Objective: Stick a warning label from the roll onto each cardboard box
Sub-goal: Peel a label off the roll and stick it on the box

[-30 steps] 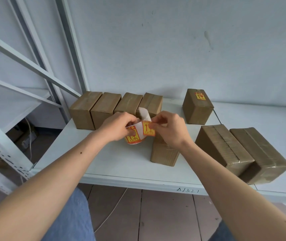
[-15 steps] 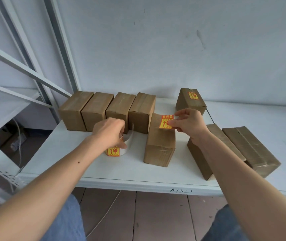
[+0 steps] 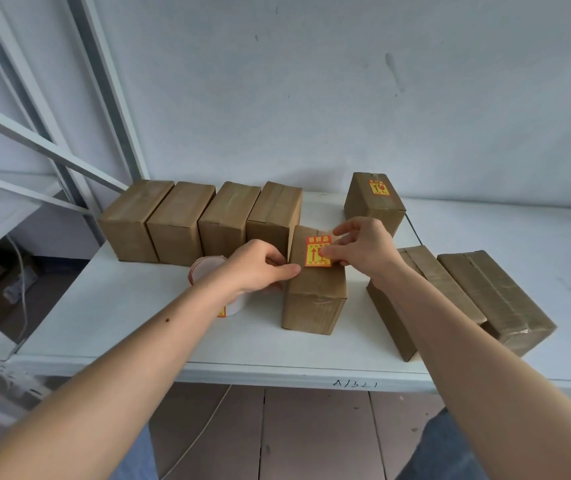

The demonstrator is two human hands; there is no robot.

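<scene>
Right grip [image 3: 360, 245] pressing label [image 3: 317, 252] onto box [image 3: 315, 289], left grip [image 3: 260, 268] seemingly steadying its side

1. Every cardboard box [image 3: 315, 299] is plain brown, with glossy tan tape strips along the tops.
2. The warning label [image 3: 317, 252] is yellow with a red border and red arrows; the label on the back box [image 3: 377, 187] matches.
3. The label roll [image 3: 208, 271] is white, pinkish inside.
4. The shelf [image 3: 131, 327] is white.
</scene>
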